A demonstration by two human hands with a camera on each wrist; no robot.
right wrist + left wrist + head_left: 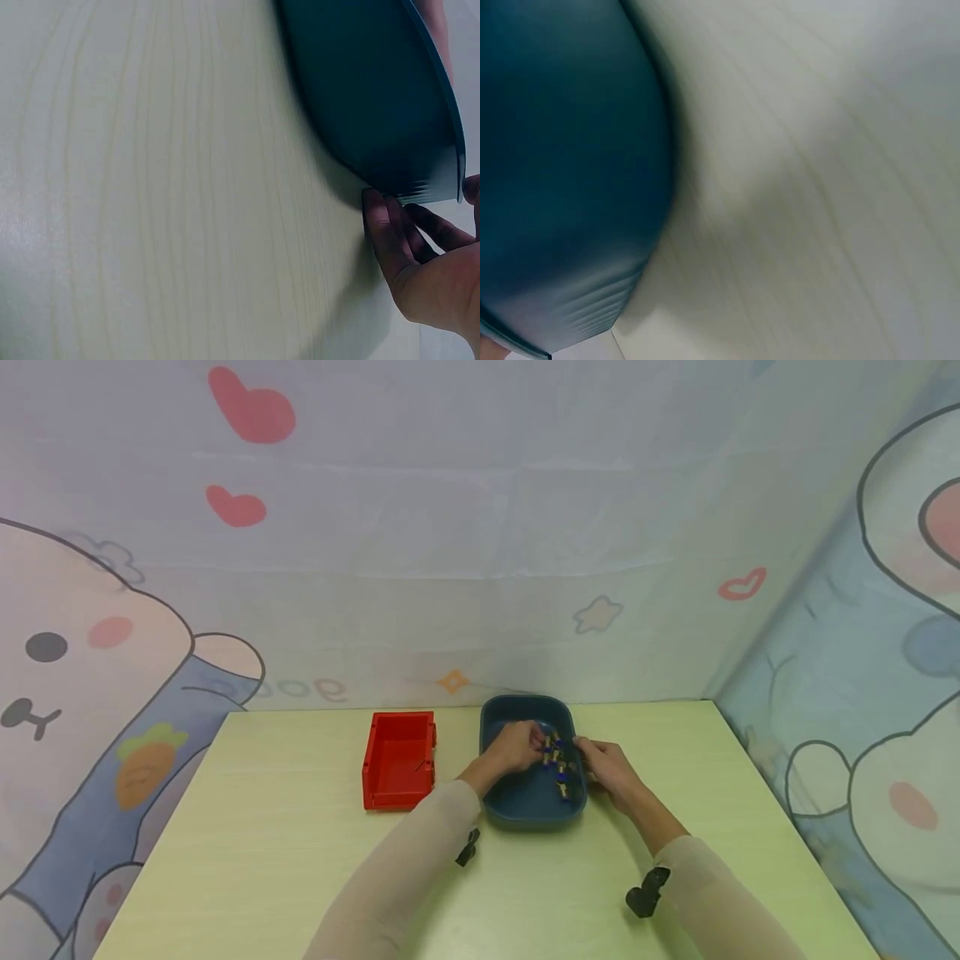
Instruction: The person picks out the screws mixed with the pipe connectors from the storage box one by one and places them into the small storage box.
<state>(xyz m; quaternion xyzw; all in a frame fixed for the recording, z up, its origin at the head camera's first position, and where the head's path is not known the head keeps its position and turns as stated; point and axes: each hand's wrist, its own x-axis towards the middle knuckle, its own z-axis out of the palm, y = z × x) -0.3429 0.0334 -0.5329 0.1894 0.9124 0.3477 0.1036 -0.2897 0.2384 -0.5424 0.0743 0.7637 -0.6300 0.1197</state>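
A dark blue plastic bin (pixel 528 806) stands on the table, with several small brass-coloured pieces with blue parts (pixel 562 789) along its right side. My left hand (pixel 515 746) reaches in over the bin's left wall, its bent fingertips at the pieces. Whether a piece is between those fingertips is too small to tell. At the right wall, my right hand (pixel 609 767) holds the bin, thumb at the rim and fingers against the outside. The right wrist view shows these fingers (pixel 386 229) under the bin's end. In the left wrist view, the bin's side (pixel 570 150) hides most of the left hand.
A red open-front plastic bin (pixel 397 797) stands left of the blue one. Both are near the back of the pale wood-grain table (pixel 247 860). A printed cloth (pixel 480 527) hangs behind the table's far edge.
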